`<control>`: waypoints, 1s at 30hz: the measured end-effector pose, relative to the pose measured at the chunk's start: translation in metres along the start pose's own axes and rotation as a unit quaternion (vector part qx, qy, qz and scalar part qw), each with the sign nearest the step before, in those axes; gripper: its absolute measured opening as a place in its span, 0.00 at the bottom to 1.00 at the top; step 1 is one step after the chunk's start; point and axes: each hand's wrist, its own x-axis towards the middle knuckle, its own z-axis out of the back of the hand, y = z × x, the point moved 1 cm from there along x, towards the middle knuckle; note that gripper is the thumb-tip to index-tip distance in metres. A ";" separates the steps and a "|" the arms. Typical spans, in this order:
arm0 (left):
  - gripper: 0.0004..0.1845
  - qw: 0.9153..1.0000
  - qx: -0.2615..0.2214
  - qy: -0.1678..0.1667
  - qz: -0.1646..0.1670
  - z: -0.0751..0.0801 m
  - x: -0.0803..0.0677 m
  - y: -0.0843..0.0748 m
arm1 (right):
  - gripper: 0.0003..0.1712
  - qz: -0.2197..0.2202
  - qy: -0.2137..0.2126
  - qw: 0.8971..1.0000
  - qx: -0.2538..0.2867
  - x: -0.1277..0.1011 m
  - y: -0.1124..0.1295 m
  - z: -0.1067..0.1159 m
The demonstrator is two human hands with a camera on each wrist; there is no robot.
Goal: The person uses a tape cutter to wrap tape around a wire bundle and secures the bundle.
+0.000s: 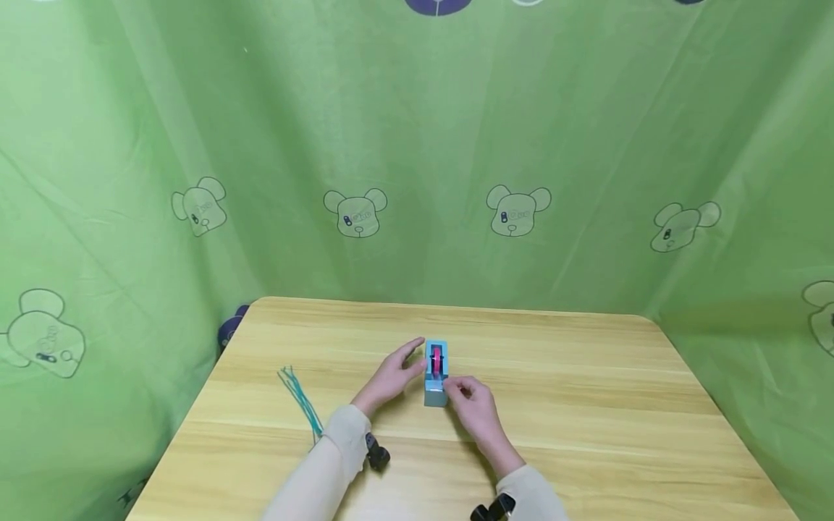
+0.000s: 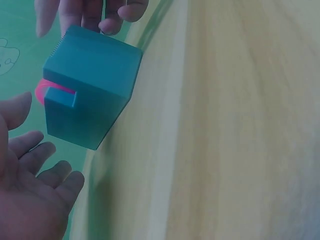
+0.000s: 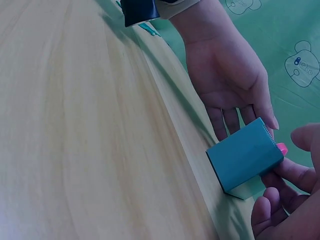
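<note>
A blue tape dispenser [image 1: 436, 394] with a pink wheel [image 1: 436, 360] in it stands upright on the wooden table, its toothed edge toward the person. The left hand [image 1: 391, 375] is at its left side, thumb and fingers spread apart; in the left wrist view this hand [image 2: 40, 190] shows its palm beside the dispenser [image 2: 95, 75]. At the near right edge of the dispenser is the right hand [image 1: 473, 407], fingers bent. From the right wrist view, the thumb and forefinger of the right hand [image 3: 290, 215] are apart. Whether either hand touches the dispenser I cannot tell.
Several thin teal strands [image 1: 301, 398] lie on the table [image 1: 586, 405] left of the left forearm. A black wrist camera [image 1: 376, 454] is strapped to the left sleeve, another [image 1: 492, 509] to the right. Green curtains [image 1: 430, 145] with mouse-head prints surround the table.
</note>
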 end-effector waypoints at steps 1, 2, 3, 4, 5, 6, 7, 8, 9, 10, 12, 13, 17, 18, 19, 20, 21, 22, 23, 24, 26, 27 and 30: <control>0.32 1.000 -0.001 0.000 -0.001 -0.001 0.000 0.001 | 0.15 -0.001 0.000 1.000 0.002 0.000 0.000 0.000; 0.31 1.000 -0.002 0.000 0.000 -0.001 0.000 0.001 | 0.15 -0.003 0.000 1.000 0.005 0.001 -0.001 -0.001; 0.31 1.000 -0.002 -0.001 -0.002 -0.001 0.000 0.001 | 0.14 -0.004 0.000 1.000 0.007 0.001 -0.002 -0.001; 0.31 1.000 -0.003 -0.001 -0.003 -0.002 0.000 0.001 | 0.14 -0.005 0.000 1.000 0.009 0.001 -0.002 -0.002; 0.31 1.000 -0.002 0.000 -0.005 -0.002 0.000 0.001 | 0.14 -0.005 0.000 1.000 0.011 0.002 -0.003 -0.002; 0.31 1.000 -0.001 0.000 -0.006 -0.003 0.001 0.001 | 0.14 -0.008 0.000 1.000 0.014 0.002 -0.003 -0.002; 0.31 1.000 0.000 0.000 -0.007 -0.003 0.001 0.001 | 0.14 -0.012 0.002 1.000 0.017 0.003 -0.004 -0.002; 0.31 1.000 0.000 0.000 -0.007 -0.003 0.001 0.001 | 0.14 -0.015 0.004 1.000 0.021 0.003 -0.004 -0.002; 0.31 1.000 -0.001 0.000 -0.007 -0.003 0.002 0.001 | 0.15 -0.018 0.005 1.000 0.025 0.003 -0.004 -0.002; 0.31 1.000 -0.003 0.000 -0.007 -0.004 0.002 0.002 | 0.15 -0.022 0.008 0.999 0.030 0.004 -0.004 -0.002; 0.31 1.000 -0.008 0.000 -0.008 -0.004 0.003 0.003 | 0.16 -0.031 0.014 0.999 0.041 0.004 -0.004 -0.002; 0.31 1.000 -0.010 0.000 -0.009 -0.004 0.003 0.004 | 0.17 -0.034 0.017 0.998 0.046 0.005 -0.004 -0.002; 0.31 1.000 -0.019 0.005 -0.014 -0.005 0.005 0.006 | 0.15 -0.041 0.027 0.997 0.057 0.006 -0.006 -0.003; 0.32 1.000 -0.020 0.008 -0.017 -0.005 0.006 0.006 | 0.14 -0.042 0.029 0.997 0.058 0.007 -0.006 -0.004; 0.32 1.000 -0.021 0.011 -0.019 -0.005 0.006 0.006 | 0.14 -0.043 0.032 0.997 0.059 0.008 -0.007 -0.004; 0.32 0.999 -0.023 0.014 -0.022 -0.005 0.006 0.006 | 0.14 -0.045 0.036 0.996 0.061 0.008 -0.008 -0.005; 0.32 0.999 -0.023 0.017 -0.024 -0.005 0.007 0.006 | 0.14 -0.047 0.038 0.996 0.063 0.009 -0.008 -0.005; 0.32 0.999 -0.024 0.020 -0.027 -0.005 0.007 0.007 | 0.14 -0.048 0.041 0.996 0.067 0.010 -0.009 -0.005; 0.32 0.999 -0.026 0.023 -0.029 -0.005 0.008 0.007 | 0.14 -0.051 0.045 0.995 0.071 0.011 -0.010 -0.005; 0.32 0.999 -0.028 0.025 -0.030 -0.005 0.008 0.007 | 0.15 -0.054 0.048 0.994 0.076 0.011 -0.010 -0.006; 0.32 0.998 -0.034 0.027 -0.034 -0.005 0.009 0.008 | 0.15 -0.062 0.054 0.993 0.088 0.013 -0.011 -0.006; 0.32 0.998 -0.038 0.027 -0.035 -0.005 0.009 0.009 | 0.16 -0.068 0.056 0.992 0.094 0.013 -0.011 -0.006; 0.32 0.997 -0.053 0.024 -0.045 -0.006 0.011 0.013 | 0.16 -0.082 0.058 0.988 0.116 0.014 -0.009 -0.005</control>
